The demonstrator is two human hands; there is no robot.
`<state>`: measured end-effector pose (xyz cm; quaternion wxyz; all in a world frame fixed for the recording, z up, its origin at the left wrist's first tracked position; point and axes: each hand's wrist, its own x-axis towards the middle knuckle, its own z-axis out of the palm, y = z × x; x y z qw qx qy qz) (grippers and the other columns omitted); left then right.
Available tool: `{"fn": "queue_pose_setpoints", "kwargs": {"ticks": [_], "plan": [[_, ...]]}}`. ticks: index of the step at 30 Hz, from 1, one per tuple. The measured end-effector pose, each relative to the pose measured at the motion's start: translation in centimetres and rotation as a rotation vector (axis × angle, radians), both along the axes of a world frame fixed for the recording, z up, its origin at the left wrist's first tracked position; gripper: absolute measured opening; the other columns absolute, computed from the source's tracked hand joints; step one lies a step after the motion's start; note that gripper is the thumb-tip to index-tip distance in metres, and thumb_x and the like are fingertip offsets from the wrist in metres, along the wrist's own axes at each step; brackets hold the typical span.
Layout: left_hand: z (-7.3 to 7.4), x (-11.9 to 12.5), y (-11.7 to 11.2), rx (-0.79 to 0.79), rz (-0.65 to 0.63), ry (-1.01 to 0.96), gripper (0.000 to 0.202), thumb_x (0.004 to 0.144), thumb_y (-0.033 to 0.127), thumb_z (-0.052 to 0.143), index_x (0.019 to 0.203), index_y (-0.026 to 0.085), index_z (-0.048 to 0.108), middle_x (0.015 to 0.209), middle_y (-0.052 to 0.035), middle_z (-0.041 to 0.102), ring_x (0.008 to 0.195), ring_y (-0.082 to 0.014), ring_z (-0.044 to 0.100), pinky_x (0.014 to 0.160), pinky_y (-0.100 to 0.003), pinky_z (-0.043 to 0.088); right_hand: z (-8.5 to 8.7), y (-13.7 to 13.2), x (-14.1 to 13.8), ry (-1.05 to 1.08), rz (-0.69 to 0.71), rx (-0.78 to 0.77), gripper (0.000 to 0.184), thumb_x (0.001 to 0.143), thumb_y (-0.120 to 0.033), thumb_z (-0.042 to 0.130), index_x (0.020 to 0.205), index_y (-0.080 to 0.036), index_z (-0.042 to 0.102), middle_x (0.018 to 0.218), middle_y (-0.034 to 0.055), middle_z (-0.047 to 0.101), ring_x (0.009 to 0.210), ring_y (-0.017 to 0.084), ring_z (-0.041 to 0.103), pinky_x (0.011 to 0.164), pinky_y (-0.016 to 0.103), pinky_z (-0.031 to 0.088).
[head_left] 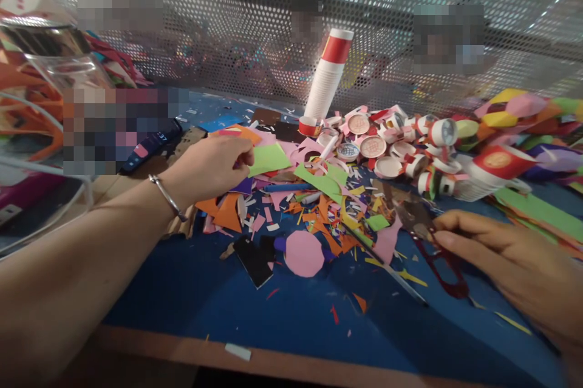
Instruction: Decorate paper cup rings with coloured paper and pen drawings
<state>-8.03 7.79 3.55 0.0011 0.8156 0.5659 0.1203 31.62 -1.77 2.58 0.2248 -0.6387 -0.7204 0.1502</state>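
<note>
My left hand [223, 163], with a silver bracelet at the wrist, is over the heap of coloured paper. Its fingers are curled closed at the edge of a light green piece of paper [271, 158]; the fingertips are partly hidden. On the right, my right hand [496, 260] pinches a pair of scissors [449, 275] with dark red handles near the pivot. The blades point away to the left, blurred, over the scraps. A pink paper polygon [304, 253] lies on the blue table [191, 309] between my hands, overlapping a purple piece.
A tall stack of paper cups [327, 78] stands by the perforated metal screen [228, 30]. Cut cup pieces [373, 146] lie heaped to its right, beside another cup stack [496, 170]. A thin dark stick [392, 269] crosses the scraps. At left are a phone [152, 144] and a glass jar [68, 69].
</note>
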Motion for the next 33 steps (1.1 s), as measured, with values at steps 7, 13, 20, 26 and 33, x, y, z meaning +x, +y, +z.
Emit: {"fn": "queue_pose_setpoints", "kwargs": {"ticks": [7, 13, 20, 26, 33], "plan": [[-0.8, 0.6, -0.1, -0.011, -0.072, -0.09, 0.011, 0.084, 0.025, 0.056, 0.085, 0.02, 0.066, 0.077, -0.002, 0.07, 0.064, -0.0159, 0.058, 0.062, -0.029, 0.039, 0.1, 1.6, -1.3, 0.895, -0.215, -0.17, 0.008, 0.081, -0.032, 0.075, 0.083, -0.024, 0.074, 0.081, 0.0069, 0.071, 0.067, 0.02, 0.065, 0.054, 0.027, 0.052], [-1.4, 2.1, -0.6, -0.022, -0.124, -0.177, 0.018, 0.092, 0.031, 0.057, 0.082, 0.019, 0.067, 0.074, -0.0027, 0.07, 0.062, -0.0149, 0.058, 0.057, -0.029, 0.038, 1.1, 3.5, -3.1, 1.111, -0.207, -0.3, 0.018, 0.09, -0.027, 0.058, 0.08, -0.019, 0.071, 0.073, 0.008, 0.07, 0.06, 0.018, 0.064, 0.052, 0.029, 0.053], [-2.6, 4.8, 0.3, 0.013, -0.151, -0.246, 0.032, 0.099, 0.043, 0.053, 0.088, 0.017, 0.069, 0.087, -0.0079, 0.073, 0.08, -0.0197, 0.063, 0.074, -0.034, 0.043, 0.1, 4.9, -4.9, 1.195, -0.083, -0.316, 0.018, 0.09, -0.03, 0.051, 0.075, -0.02, 0.056, 0.06, -0.0002, 0.056, 0.042, 0.008, 0.04, 0.042, 0.025, 0.028], [-2.8, 6.2, 1.4, -0.095, -0.148, -0.278, 0.035, 0.095, 0.043, 0.054, 0.077, 0.018, 0.069, 0.073, -0.0052, 0.071, 0.07, -0.0173, 0.06, 0.068, -0.032, 0.042, -0.8, 4.5, -5.6, 1.221, 0.017, -0.295, 0.026, 0.092, -0.036, 0.06, 0.075, -0.023, 0.046, 0.056, -0.0048, 0.045, 0.044, 0.006, 0.029, 0.044, 0.025, 0.018], [-1.1, 9.2, 2.1, -0.077, -0.131, -0.426, 0.016, 0.083, 0.029, 0.062, 0.069, 0.02, 0.059, 0.069, -0.0014, 0.065, 0.063, -0.014, 0.056, 0.059, -0.029, 0.041, -2.0, 4.5, -6.1, 1.154, 0.049, -0.257, 0.024, 0.083, -0.032, 0.078, 0.082, -0.02, 0.057, 0.06, -0.0067, 0.044, 0.048, 0.005, 0.03, 0.042, 0.021, 0.017]]}}
